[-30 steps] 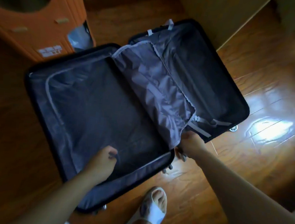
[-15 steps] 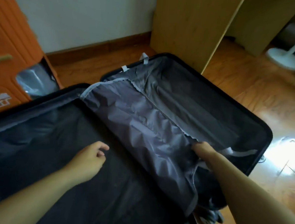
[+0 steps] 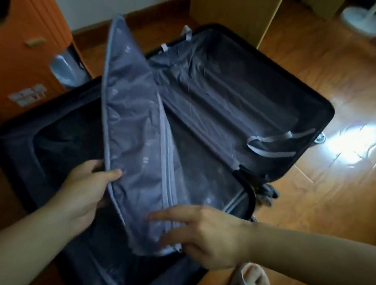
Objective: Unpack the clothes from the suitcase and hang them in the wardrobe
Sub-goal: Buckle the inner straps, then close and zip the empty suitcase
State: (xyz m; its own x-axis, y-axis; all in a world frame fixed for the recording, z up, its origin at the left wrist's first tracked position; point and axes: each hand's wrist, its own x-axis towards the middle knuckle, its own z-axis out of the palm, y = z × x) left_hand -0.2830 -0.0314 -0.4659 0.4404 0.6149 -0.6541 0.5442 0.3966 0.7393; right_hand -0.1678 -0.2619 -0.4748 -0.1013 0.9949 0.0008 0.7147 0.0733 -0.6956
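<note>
A dark suitcase (image 3: 324, 112) lies open flat on the wooden floor, both halves lined in grey fabric. Its grey zipped divider flap (image 3: 134, 124) stands raised on edge between the two halves. My left hand (image 3: 84, 190) pinches the flap's piped edge near its lower end. My right hand (image 3: 209, 236) rests with spread fingers against the flap's lower right face, by the zipper. Grey packing straps (image 3: 274, 144) lie loose in the right half. No clothes show in either half.
An orange suitcase or cabinet (image 3: 26, 46) stands at the back left, close to the open case. A pale wooden wardrobe panel (image 3: 233, 8) rises behind the case. A white fan base (image 3: 363, 19) sits far right. My slippered foot (image 3: 252, 284) is by the case's near corner.
The divider flap, lying over the middle before, now stands lifted. My left hand moved from the left half's lining to grip its edge, and my right hand shifted left onto the flap.
</note>
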